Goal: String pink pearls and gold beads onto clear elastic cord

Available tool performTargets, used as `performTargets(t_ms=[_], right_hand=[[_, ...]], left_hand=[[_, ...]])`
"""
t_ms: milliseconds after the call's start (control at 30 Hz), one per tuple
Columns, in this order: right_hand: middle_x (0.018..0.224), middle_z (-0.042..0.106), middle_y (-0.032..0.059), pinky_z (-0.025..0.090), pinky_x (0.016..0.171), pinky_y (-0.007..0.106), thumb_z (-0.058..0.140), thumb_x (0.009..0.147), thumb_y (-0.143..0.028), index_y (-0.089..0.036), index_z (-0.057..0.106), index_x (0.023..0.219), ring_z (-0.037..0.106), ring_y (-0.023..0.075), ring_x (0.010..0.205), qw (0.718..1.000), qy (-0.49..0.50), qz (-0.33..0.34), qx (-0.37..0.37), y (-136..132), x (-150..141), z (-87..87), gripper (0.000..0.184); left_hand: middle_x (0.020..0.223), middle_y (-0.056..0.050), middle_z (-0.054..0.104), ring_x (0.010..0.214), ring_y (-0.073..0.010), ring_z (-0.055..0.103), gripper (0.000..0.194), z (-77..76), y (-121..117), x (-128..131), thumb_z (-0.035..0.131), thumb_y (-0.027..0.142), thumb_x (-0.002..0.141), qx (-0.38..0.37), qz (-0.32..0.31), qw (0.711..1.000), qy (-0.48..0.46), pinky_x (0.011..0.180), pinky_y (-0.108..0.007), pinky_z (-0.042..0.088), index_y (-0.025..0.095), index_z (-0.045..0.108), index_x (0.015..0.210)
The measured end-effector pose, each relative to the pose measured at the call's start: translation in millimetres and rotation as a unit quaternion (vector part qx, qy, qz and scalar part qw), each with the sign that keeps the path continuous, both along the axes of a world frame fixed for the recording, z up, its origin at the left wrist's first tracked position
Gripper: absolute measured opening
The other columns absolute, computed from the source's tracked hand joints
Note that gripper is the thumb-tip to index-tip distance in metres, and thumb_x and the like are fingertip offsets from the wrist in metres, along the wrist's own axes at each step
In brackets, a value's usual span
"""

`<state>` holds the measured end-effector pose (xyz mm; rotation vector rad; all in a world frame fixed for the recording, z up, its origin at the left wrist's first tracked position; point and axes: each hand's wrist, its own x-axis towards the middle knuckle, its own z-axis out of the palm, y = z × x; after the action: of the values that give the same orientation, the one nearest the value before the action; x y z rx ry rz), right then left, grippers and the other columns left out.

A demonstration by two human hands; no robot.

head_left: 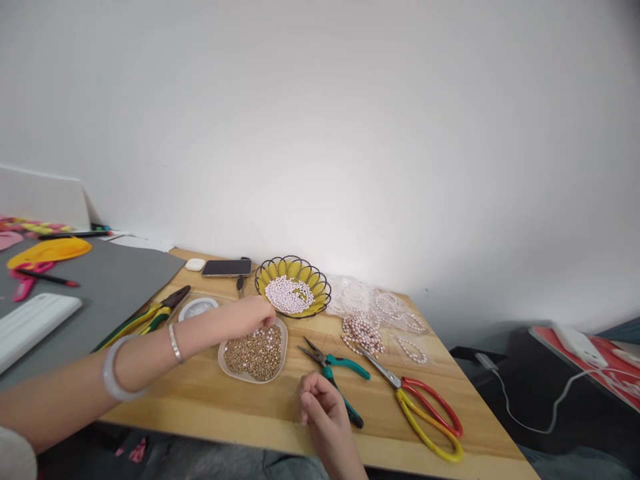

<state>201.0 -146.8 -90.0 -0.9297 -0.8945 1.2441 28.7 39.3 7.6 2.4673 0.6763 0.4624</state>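
Observation:
My left hand (255,315) reaches over the far edge of a small tray of gold beads (253,353), its fingers closed and pointing down at the beads. A few pale pink beads lie among the gold ones. What the fingertips hold, if anything, is hidden. Just beyond stands a black wire basket (319,273) with a yellow base and many pale pink beads (289,294). My right hand (320,403) is near the table's front edge, thumb and fingers pinched together on something too small to make out. Teal-handled pliers (327,363) lie beside it.
Scissors with red and yellow handles (400,383) lie at the right. Bead strands (363,333) and bagged bracelets (395,310) are behind them. Yellow-green pliers (159,312), a white spool (198,307) and a phone (227,268) are at the left and back. The wall (320,133) rises behind.

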Motion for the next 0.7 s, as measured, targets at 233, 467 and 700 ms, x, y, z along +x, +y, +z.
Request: performTargets(t_ms=[233, 467, 700], right_hand=[[0.06, 0.047, -0.0052, 0.028, 0.049, 0.021, 0.077, 0.078, -0.054, -0.018, 0.056, 0.073, 0.036, 0.007, 0.047, 1.0, -0.001, 0.0, -0.001, 0.4, 0.2, -0.8, 0.042], [0.06, 0.046, -0.0055, 0.027, 0.049, 0.021, 0.077, 0.077, -0.056, -0.018, 0.056, 0.074, 0.035, 0.0071, 0.047, 1.0, -0.003, -0.005, -0.004, 0.2, 0.6, 1.4, 0.044], [0.061, 0.045, -0.0056, 0.027, 0.049, 0.02, 0.077, 0.078, -0.055, -0.018, 0.056, 0.073, 0.035, 0.0067, 0.047, 1.0, -0.002, -0.002, -0.001, 0.0, 1.4, 1.2, 0.043]], left_hand=[[0.062, -0.001, 0.066, 0.057, -0.0157, 0.055, 0.03, 0.6, 5.9, -1.7, 0.055, -0.003, 0.065, 0.035, 0.0, 0.996, 0.087, 0.055, -0.028, 0.035, 0.021, 0.073, 0.068], [0.066, -0.001, 0.07, 0.057, -0.0162, 0.057, 0.041, 7.4, -0.4, -1.8, 0.052, -0.009, 0.061, 0.046, -0.008, 0.99, 0.133, 0.053, -0.028, 0.032, 0.023, 0.075, 0.072], [0.069, -0.002, 0.071, 0.063, -0.0176, 0.062, 0.047, 17.3, -6.0, -0.5, 0.051, -0.015, 0.06, 0.029, -0.003, 0.984, 0.173, 0.056, -0.028, 0.035, 0.024, 0.077, 0.073]])
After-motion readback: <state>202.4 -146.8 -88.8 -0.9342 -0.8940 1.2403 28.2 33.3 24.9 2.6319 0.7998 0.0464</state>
